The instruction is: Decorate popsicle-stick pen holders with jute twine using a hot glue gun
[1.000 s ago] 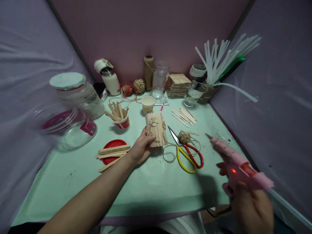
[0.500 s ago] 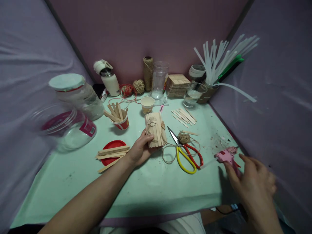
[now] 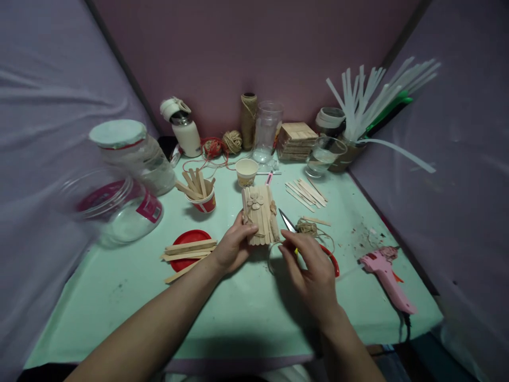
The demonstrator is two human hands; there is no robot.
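Observation:
My left hand grips a small craft-stick box, decorated with wooden petal flowers and twine. Just right of its lower corner is my right hand, fingers bent, with a gap between thumb and fingertips. A loop of twine hangs beside those fingertips; I see no firm hold on it. Beneath the right hand lie scissors with red and yellow handles, mostly covered. A small twine ball rests against the blades. On the right, a pink glue gun lies on the table.
Craft sticks lie across a red lid. A paper cup of sticks, an empty-looking cup and thin sticks are farther back. Clear plastic jars stand left; glue sticks rise at back right.
My right hand has let go of the glue gun, now lying on the table, and moved left to the box. The left hand still holds the box. The view has shifted slightly.

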